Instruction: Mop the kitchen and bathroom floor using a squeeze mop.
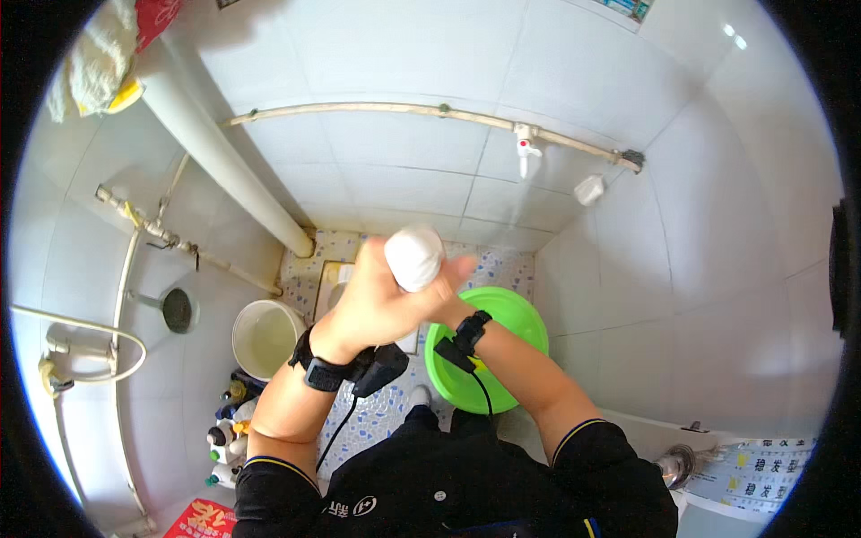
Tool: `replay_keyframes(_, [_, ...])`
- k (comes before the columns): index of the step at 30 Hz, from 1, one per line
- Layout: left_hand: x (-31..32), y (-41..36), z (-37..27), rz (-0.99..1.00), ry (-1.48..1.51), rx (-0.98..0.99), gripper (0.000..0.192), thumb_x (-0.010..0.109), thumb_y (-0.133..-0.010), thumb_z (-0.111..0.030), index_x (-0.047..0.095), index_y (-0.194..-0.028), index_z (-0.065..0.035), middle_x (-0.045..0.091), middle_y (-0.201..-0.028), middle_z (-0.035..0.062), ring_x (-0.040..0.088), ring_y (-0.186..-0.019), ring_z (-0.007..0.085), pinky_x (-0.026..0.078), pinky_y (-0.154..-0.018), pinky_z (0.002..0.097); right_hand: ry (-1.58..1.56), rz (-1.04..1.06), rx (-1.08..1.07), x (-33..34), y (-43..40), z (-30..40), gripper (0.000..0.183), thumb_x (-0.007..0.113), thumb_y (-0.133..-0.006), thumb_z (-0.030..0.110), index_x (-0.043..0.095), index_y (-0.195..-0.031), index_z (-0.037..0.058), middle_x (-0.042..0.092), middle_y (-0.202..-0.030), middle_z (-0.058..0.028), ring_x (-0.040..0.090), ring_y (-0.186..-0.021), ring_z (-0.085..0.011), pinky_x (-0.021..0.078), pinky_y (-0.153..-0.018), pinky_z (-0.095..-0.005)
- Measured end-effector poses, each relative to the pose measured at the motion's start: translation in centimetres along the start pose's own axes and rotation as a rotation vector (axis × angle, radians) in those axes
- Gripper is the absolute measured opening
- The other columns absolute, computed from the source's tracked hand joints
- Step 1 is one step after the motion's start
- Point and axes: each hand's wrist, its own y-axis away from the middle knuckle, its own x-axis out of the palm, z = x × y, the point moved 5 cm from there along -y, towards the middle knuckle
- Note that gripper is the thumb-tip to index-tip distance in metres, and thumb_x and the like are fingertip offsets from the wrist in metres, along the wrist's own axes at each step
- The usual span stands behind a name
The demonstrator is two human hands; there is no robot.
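Both hands are raised together in the middle of the head view, slightly blurred. My left hand (377, 299) wraps around a white object (415, 259), perhaps a bundled cloth; its kind is not clear. Against the lower right side of it is my right hand (447, 289), partly hidden behind the left, its thumb sticking out; whether its fingers grip the object cannot be told. Each wrist wears a black strap with a cabled device. Below my right forearm stands a bright green plastic basin (531, 336) on the mosaic floor, with something yellow partly visible in it.
A white bucket (268, 339) with liquid stands left, above several bottles (229, 437). A squat toilet (333, 282) lies partly behind the hands. A white tap (525, 149) hangs from the wall pipe (377, 107). A thick white pipe (229, 165) slants down at left.
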Motion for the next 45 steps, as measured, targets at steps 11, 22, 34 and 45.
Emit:
replay_keyframes(11, [5.6,-5.5,-0.1,0.147,0.086,0.184,0.011,0.059,-0.085,-0.01,0.053,-0.082,-0.0009,0.057,-0.078,0.0034,0.052,-0.074,0.0099,0.043,-0.066,0.0244,0.332,0.247,0.357,-17.3,-0.3,-2.2,0.02,0.059,-0.072,0.021,0.063,-0.089,0.01,0.063,-0.083,-0.0152,0.059,-0.082,-0.035,0.0458,-0.068,-0.0404])
replay_keyframes(22, [16.1,-12.0,3.6,0.15,0.072,0.139,0.018,0.064,-0.082,-0.014,0.052,-0.087,-0.0006,0.054,-0.069,0.0083,0.05,-0.062,0.0124,0.045,-0.059,0.0266,0.24,-0.295,0.413,-25.8,4.6,-7.3,0.031,0.06,-0.075,0.036,0.063,-0.089,0.0088,0.064,-0.086,-0.015,0.059,-0.081,-0.0346,0.0468,-0.068,-0.043])
replay_keyframes(34, [21.9,-15.7,4.4,0.298,0.178,0.055,0.017,0.059,-0.086,-0.013,0.048,-0.093,-0.0028,0.047,-0.07,0.0011,0.042,-0.066,0.0084,0.04,-0.058,0.0233,0.246,-0.435,0.515,-26.8,7.5,-17.9,0.034,0.061,-0.076,0.038,0.062,-0.09,0.0068,0.063,-0.085,-0.0165,0.06,-0.081,-0.0346,0.0472,-0.067,-0.0431])
replay_keyframes(45, [23.9,-14.6,3.7,0.377,0.125,0.105,0.015,0.058,-0.087,-0.012,0.049,-0.094,-0.0023,0.053,-0.083,0.0021,0.054,-0.073,0.0082,0.045,-0.065,0.023,0.068,-0.316,0.538,-27.8,9.2,-16.7,0.038,0.064,-0.074,0.032,0.059,-0.102,0.0066,0.062,-0.097,-0.0158,0.059,-0.092,-0.031,0.0463,-0.077,-0.0396])
